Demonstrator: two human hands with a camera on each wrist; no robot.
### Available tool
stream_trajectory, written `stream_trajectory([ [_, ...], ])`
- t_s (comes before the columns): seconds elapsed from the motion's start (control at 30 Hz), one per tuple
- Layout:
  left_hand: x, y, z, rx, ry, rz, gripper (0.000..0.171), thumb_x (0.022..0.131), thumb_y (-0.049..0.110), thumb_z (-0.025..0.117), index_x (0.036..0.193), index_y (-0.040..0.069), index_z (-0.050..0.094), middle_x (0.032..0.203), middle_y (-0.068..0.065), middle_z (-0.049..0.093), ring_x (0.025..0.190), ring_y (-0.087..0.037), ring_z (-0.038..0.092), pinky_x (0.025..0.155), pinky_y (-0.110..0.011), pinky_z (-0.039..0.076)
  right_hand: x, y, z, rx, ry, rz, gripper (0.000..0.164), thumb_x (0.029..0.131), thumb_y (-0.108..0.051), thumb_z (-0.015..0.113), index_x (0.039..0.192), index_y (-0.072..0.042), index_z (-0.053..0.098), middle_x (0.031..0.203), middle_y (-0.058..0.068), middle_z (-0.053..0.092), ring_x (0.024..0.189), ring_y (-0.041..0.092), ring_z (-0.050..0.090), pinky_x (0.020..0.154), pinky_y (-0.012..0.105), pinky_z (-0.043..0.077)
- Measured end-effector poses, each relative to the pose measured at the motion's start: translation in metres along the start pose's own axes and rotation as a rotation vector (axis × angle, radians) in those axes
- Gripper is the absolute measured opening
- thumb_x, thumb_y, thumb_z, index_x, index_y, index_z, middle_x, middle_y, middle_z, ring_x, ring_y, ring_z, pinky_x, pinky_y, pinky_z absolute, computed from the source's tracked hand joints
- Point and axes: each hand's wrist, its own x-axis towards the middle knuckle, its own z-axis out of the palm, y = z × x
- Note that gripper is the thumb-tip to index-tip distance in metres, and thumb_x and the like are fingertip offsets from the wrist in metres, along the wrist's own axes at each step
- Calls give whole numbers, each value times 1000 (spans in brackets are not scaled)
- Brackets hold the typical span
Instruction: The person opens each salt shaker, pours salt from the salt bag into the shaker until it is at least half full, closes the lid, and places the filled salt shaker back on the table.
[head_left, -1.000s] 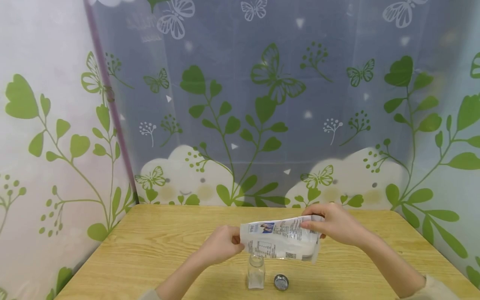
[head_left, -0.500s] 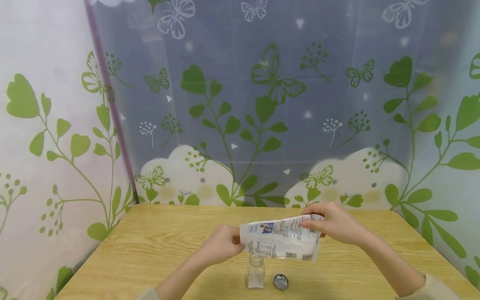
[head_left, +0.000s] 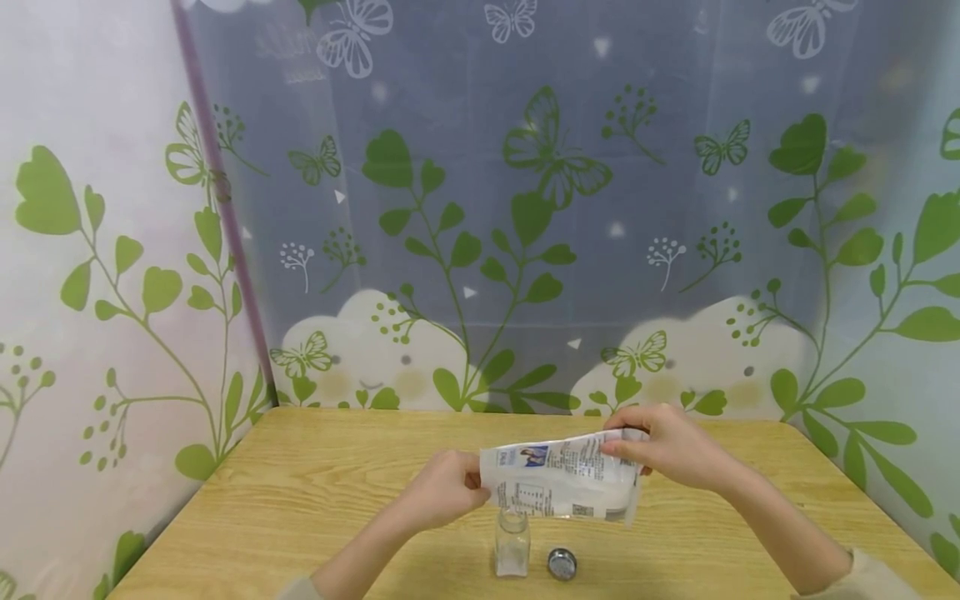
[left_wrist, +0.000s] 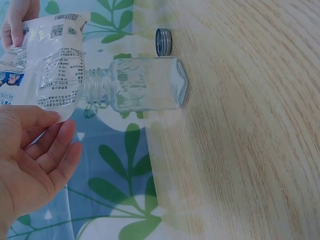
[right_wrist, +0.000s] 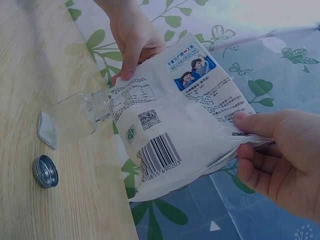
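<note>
A white plastic bag of salt (head_left: 558, 479), printed with small text, a barcode and a blue picture, is tilted sideways above the table. My left hand (head_left: 444, 492) pinches its left corner between thumb and fingers. At the opposite end my right hand (head_left: 675, 448) grips the bag's edge, thumb on the printed face. Under the bag's lower left edge stands a small clear glass bottle (head_left: 512, 552), uncapped, the bag's corner right at its mouth. White salt (left_wrist: 177, 82) lies in the bottle's bottom. Beside it a silver screw cap (right_wrist: 45, 171) rests with its hollow side showing.
The wood-grain table (head_left: 337, 467) spreads out around the bottle. Behind its far edge hangs a blue-grey curtain (head_left: 480, 208) with leaves and butterflies, and patterned light sheets (head_left: 112, 250) flank both sides.
</note>
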Motion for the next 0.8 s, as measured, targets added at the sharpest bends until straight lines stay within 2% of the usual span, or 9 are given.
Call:
stream_trajectory([
  [0.8,0,-1,1,-25,0,11,16,74,-5,62,87,0,70,74,-4,66,61,-7,56,56,-21,48,1,0,0,-21,8,-9,24,87,-29,64,97,-7,66,84,1,62,60,9,55,48,27,50],
])
